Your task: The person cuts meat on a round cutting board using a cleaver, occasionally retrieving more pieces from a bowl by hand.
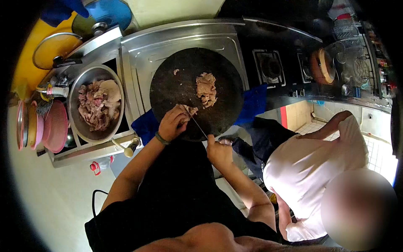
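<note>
A large round dark chopping board (174, 90) lies on the steel counter. At its front left edge my left hand (171, 124) is closed on a piece of meat (187, 110). My right hand (218, 150) grips a knife (199, 127) by the handle, and the thin blade reaches up to that piece. A pile of cut meat (206, 89) rests right of the board's middle, and a small scrap (176, 72) lies near the upper left. Blue cloth (255, 103) shows under the board.
Left of the board stands a steel bowl (74, 107) of meat. Beyond it are pink baskets (56, 126) and a glass lid (44, 50). A stove (270, 67) and a lidded pot (322, 66) are at right. Another person in a white shirt (312, 168) stands close on the right.
</note>
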`<state>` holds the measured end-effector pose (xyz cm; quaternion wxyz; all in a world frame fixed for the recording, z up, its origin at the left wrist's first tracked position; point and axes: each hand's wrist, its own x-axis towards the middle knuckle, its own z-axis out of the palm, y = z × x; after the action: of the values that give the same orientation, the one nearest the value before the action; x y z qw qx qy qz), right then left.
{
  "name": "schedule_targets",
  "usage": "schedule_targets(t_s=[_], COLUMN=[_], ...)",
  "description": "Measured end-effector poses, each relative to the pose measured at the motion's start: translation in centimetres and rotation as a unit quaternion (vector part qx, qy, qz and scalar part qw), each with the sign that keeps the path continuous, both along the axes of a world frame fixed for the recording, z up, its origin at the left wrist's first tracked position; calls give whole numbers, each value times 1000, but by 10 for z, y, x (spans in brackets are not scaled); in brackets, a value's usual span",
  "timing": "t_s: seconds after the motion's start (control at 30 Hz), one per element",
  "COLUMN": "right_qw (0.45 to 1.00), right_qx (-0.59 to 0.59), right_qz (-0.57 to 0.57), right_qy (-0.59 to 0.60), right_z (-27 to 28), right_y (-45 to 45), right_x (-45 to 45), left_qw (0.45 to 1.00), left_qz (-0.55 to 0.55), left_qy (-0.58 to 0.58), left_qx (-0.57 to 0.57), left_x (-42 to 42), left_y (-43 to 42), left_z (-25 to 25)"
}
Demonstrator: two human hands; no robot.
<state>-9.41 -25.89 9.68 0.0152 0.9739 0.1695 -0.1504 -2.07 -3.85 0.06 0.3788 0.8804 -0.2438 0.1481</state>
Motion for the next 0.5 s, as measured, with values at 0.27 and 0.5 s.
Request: schedule_targets(t_s=[0.27, 0.5], right_qw=[998, 986], right_qx=[40, 148], right_qz=[-15, -75], right_qy=[49, 27], right_z=[0, -45], right_y=[20, 60], right_x=[32, 94], left_qw=[1000, 1000], left_qz=[4, -18], left_qy=[10, 8], left_qx=[3, -23], left_x=[1, 4], left_y=[1, 2], left_z=[-4, -9])
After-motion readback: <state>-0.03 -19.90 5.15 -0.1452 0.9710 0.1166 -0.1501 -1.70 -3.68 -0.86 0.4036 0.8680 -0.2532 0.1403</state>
